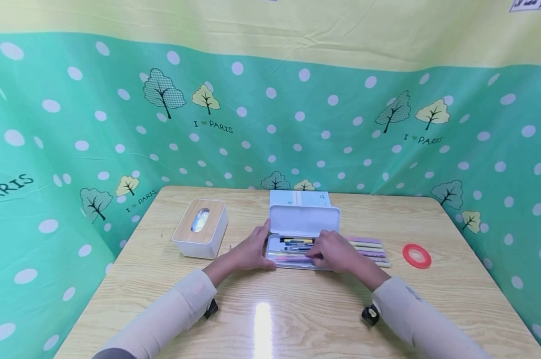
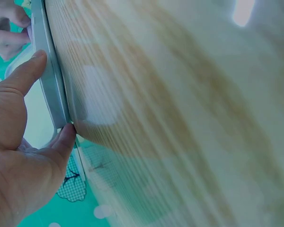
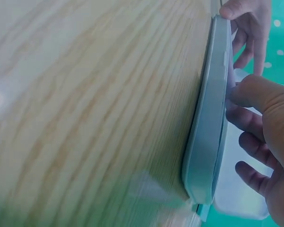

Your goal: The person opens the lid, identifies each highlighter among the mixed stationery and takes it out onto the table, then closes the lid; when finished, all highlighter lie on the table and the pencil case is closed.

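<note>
An opened white pencil case [image 1: 304, 221] lies on the table, lid tilted back. Several pens [image 1: 293, 248] lie side by side in its tray. My left hand [image 1: 251, 248] holds the case's left end; in the left wrist view, the thumb presses the long wall [image 2: 52, 90] and a fingertip meets the corner. My right hand [image 1: 335, 251] reaches into the tray. Its thumb and index finger pinch a light purplish pen [image 3: 230, 81], mostly hidden behind the wall. The other fingers are loosely bent over the case.
Several pastel pens [image 1: 371, 249] lie on the table just right of the case. Farther right is a red roll of tape [image 1: 416, 256]. A wood-topped tissue box [image 1: 201, 228] stands to the left. Behind the lid sits a light blue booklet [image 1: 299, 198], close to the patterned curtain [image 1: 333, 129].
</note>
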Demonstrator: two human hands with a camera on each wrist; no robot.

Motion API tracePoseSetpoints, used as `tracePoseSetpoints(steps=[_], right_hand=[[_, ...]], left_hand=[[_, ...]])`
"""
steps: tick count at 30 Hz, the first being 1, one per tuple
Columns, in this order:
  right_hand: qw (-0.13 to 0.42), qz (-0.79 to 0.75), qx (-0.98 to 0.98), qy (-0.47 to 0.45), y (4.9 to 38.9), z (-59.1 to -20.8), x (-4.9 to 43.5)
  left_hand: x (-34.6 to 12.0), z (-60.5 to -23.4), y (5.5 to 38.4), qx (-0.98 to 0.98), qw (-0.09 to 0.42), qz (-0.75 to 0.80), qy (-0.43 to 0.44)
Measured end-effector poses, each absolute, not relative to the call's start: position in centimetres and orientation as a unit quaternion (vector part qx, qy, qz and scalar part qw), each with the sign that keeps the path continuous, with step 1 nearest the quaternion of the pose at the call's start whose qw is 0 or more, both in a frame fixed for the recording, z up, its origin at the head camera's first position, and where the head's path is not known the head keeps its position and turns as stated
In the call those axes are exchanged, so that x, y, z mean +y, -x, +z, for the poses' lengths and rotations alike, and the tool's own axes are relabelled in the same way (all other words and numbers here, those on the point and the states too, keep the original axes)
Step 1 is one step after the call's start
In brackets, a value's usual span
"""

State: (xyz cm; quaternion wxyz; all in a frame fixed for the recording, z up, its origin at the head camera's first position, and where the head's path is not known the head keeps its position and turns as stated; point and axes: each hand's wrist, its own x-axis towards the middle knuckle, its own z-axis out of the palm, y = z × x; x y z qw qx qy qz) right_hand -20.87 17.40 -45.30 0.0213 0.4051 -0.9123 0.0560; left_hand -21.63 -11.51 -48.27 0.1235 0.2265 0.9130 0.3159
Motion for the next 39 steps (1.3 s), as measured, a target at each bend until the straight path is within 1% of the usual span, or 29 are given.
tracePoseSetpoints(steps=[7, 23, 32, 35, 39], right_hand=[[0.028, 0.089, -0.922, -0.376, 20.7, -45.6, 19.0], [0.013, 0.182, -0.945, -0.27, 20.1, -45.8, 24.3], [0.032, 0.184, -0.953, -0.239, 20.3, -45.7, 27.5], [0.045, 0.178, -0.955, -0.234, 20.5, -45.6, 28.7], [0.077, 0.171, -0.951, -0.247, 20.8, -45.7, 30.4]], left_hand=[[-11.5, -48.2, 21.6, 0.914, 0.128, 0.314, -0.225], [-11.6, -48.2, 21.5, 0.912, 0.124, 0.316, -0.228], [-11.6, -48.1, 21.6, 0.914, 0.129, 0.313, -0.225], [-11.5, -48.2, 21.6, 0.915, 0.129, 0.31, -0.226], [-11.5, -48.1, 21.6, 0.915, 0.127, 0.31, -0.226]])
